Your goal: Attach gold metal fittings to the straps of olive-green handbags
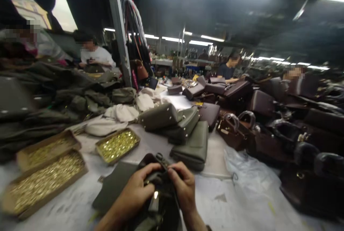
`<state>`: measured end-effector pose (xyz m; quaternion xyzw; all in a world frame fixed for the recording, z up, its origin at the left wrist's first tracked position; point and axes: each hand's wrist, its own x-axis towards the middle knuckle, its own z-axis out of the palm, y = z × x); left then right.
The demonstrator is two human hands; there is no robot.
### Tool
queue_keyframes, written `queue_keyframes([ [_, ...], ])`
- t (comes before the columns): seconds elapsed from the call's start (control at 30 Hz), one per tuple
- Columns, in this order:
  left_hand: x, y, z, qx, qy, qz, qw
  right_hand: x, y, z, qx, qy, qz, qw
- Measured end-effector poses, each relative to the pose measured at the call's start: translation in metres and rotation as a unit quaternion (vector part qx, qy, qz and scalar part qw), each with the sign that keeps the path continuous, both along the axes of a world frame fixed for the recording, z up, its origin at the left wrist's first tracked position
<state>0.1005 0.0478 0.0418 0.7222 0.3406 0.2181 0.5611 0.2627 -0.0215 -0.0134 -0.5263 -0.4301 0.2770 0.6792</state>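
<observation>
A dark olive leather bag [115, 186] lies in front of me, one flat panel spread to the left and its open, folded part facing me. My left hand [138, 188] is closed on the bag's upper edge, thumb and fingers pressed together. My right hand [184, 184] pinches a dark strap-like piece [162, 160] at the top of the same bag, close to the left fingertips. A shiny metal piece [156, 195] glints below the hands, inside the fold. What exactly lies between the right fingertips is blurred.
Cardboard trays of gold metal parts [48, 179] and a smaller tray [118, 145] stand to the left. Olive bags [192, 145] are piled ahead. Dark brown handbags [249, 138] and clear plastic [252, 181] lie right. Several people sit farther back near a metal post [118, 27].
</observation>
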Motion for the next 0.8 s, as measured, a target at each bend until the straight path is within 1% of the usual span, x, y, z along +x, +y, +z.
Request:
queue_keyframes([
  [0.07,-0.003,0.003,-0.005,-0.077,-0.057,0.013,0.995,0.002,0.002,0.001,-0.005,0.029,0.008,1.000],
  [0.13,-0.006,0.004,-0.008,-0.159,-0.116,0.030,0.980,0.003,0.003,0.005,-0.020,0.049,0.019,0.998],
  [0.2,-0.007,0.003,-0.009,-0.216,-0.160,0.046,0.962,0.004,0.002,0.010,-0.036,0.067,0.032,0.997],
  [0.33,-0.007,0.001,-0.012,-0.233,-0.195,0.072,0.950,0.005,0.003,0.015,-0.043,0.083,0.050,0.994],
  [0.47,-0.007,0.001,-0.017,-0.232,-0.192,0.075,0.951,0.006,0.006,0.018,-0.057,0.100,0.062,0.991],
  [0.53,-0.005,0.001,-0.017,-0.204,-0.179,0.070,0.960,0.007,0.007,0.020,-0.066,0.102,0.073,0.990],
  [0.57,-0.005,0.001,-0.016,-0.169,-0.168,0.067,0.969,0.007,0.007,0.022,-0.065,0.091,0.076,0.991],
  [0.6,-0.005,0.001,-0.014,-0.117,-0.156,0.068,0.978,0.006,0.007,0.024,-0.058,0.069,0.075,0.993],
  [0.63,-0.005,0.000,-0.011,-0.056,-0.144,0.070,0.985,0.006,0.006,0.027,-0.046,0.037,0.074,0.996],
  [0.7,-0.005,-0.005,-0.006,0.049,-0.126,0.075,0.988,0.005,0.003,0.033,-0.014,-0.047,0.075,0.996],
  [0.73,-0.006,-0.008,-0.003,0.077,-0.119,0.074,0.987,0.005,0.001,0.036,0.003,-0.092,0.080,0.993],
  [0.8,-0.008,-0.014,0.002,0.091,-0.106,0.069,0.988,0.005,-0.002,0.040,0.036,-0.175,0.102,0.979],
])
